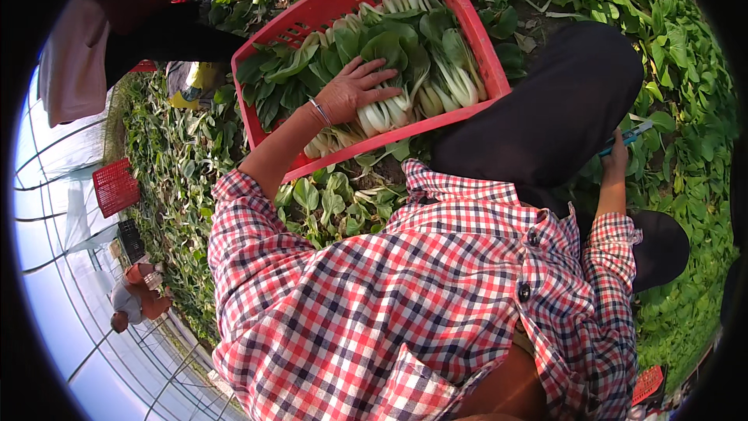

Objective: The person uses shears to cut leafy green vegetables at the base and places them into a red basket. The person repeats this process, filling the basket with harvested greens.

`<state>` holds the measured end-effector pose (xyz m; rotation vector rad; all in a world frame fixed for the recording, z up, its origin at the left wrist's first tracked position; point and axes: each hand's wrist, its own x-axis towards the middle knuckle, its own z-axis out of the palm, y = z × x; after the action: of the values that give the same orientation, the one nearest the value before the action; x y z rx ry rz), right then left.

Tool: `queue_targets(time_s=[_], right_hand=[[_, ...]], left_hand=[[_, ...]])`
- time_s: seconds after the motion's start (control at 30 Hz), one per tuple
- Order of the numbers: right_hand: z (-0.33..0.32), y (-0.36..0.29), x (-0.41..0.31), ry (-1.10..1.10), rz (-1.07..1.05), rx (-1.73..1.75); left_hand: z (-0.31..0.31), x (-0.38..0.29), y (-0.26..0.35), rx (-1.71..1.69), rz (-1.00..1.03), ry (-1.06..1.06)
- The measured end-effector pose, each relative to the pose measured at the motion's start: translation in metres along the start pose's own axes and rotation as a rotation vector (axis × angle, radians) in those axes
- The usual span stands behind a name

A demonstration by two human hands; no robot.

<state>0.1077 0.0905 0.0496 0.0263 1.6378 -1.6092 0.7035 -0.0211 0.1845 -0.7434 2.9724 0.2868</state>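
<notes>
My left hand (356, 89) lies with its fingers spread on bok choy heads (385, 114) in a red plastic crate (476, 29). A bracelet circles that wrist. The heads are packed in rows, pale stalks and green leaves showing, and the crate sits tilted in view before my knees. Off to the right, past my bent knee, my right hand (616, 155) grips a blue-handled cutting tool (628, 138). Its pale tip points outward over the growing plants, and part of the handle is hidden in my fingers.
Growing bok choy (689, 187) fills the right side. Cut leaves (333, 204) litter the ground beside the crate. At upper left stands a person (128, 29), near a yellow-and-dark bag (193, 85). Another person (137, 295) is farther left, beyond a red crate (115, 187), by the greenhouse wall (58, 280).
</notes>
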Motion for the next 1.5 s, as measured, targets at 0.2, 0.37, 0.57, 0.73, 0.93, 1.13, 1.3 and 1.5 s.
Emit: queue_targets(time_s=[0.2, 0.37, 0.57, 0.73, 0.93, 1.13, 1.3, 1.5], right_hand=[[-0.025, 0.008, -0.009, 0.048, -0.027, -0.032], [-0.028, 0.019, -0.016, 0.077, 0.007, -0.037], [-0.024, 0.047, 0.007, -0.008, 0.09, -0.143], [-0.023, 0.071, 0.04, -0.051, 0.091, -0.21], [-0.019, 0.082, 0.038, -0.118, 0.097, -0.246], [-0.015, 0.075, 0.016, -0.117, 0.075, -0.263], [-0.016, 0.063, -0.006, -0.065, 0.098, -0.294], [-0.013, 0.055, -0.032, -0.016, 0.112, -0.344]], left_hand=[[0.028, -0.016, -0.003, -0.02, 0.006, -0.173], [0.062, -0.012, -0.012, -0.154, -0.064, -0.217], [0.021, -0.013, 0.01, 0.028, -0.066, -0.301], [-0.037, -0.014, 0.042, -0.037, -0.153, -0.291], [-0.073, -0.036, -0.053, -0.084, -0.776, 0.24], [0.041, -0.141, -0.162, -0.12, -1.442, -0.082], [0.237, -0.19, -0.124, 0.372, -0.971, 0.179], [0.233, -0.148, -0.095, -0.5, -1.499, 0.236]])
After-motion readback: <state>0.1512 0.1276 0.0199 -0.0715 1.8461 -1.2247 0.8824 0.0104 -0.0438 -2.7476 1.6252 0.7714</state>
